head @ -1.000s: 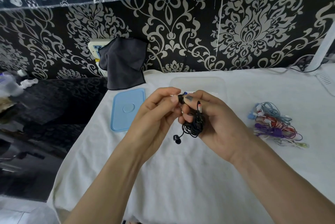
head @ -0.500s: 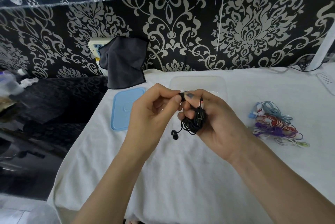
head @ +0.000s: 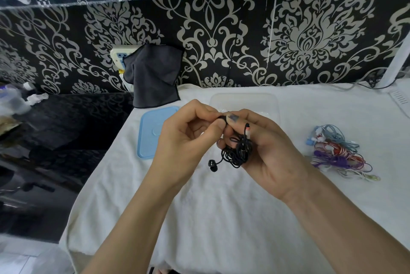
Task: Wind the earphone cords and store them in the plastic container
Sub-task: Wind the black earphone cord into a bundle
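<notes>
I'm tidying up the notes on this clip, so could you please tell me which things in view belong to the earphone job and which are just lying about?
Part of the job:
- black earphones, held by left hand and right hand
- clear plastic container
- blue lid
- pile of coloured earphones

Just lying about:
- dark cloth
- wall socket
- white towel
</notes>
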The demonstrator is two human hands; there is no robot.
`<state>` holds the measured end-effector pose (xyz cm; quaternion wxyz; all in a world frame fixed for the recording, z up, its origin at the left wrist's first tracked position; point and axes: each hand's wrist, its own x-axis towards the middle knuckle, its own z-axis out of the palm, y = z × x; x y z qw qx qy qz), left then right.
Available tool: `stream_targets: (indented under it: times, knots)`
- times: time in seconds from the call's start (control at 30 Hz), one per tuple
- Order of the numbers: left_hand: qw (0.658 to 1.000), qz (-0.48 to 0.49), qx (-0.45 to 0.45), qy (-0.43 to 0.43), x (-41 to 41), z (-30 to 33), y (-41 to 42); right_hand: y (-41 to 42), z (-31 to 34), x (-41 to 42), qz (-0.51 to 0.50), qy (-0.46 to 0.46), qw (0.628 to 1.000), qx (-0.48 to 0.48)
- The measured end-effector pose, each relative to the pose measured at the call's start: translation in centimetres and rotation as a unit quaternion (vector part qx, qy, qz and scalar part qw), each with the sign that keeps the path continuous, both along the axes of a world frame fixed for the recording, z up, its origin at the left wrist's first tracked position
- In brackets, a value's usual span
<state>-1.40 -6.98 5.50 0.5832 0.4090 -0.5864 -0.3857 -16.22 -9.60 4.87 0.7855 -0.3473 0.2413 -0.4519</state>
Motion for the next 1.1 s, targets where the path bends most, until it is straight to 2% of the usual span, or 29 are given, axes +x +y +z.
stream_targets:
  times: [0.4,0.87,0.97,1.1]
  knots:
    - [1.000,0.001,-0.017,-0.015,0.0,-0.1,0.0,0.1,0.5,0.0,0.020,-0.015,1.000,0.003]
    - [0.995,0.033,-0.046,-0.081,0.0,-0.6,-0.1,0.1,0.8,0.1,0.055,-0.104,0.987,0.110]
    - [0.991,0.055,-0.056,-0.112,-0.1,-0.9,-0.3,-0.3,0.5,0.2,0.045,-0.090,0.989,0.106]
    - [0.988,0.089,-0.033,-0.121,-0.4,-0.9,-0.7,-1.5,0.2,0.2,-0.011,-0.017,0.996,0.088]
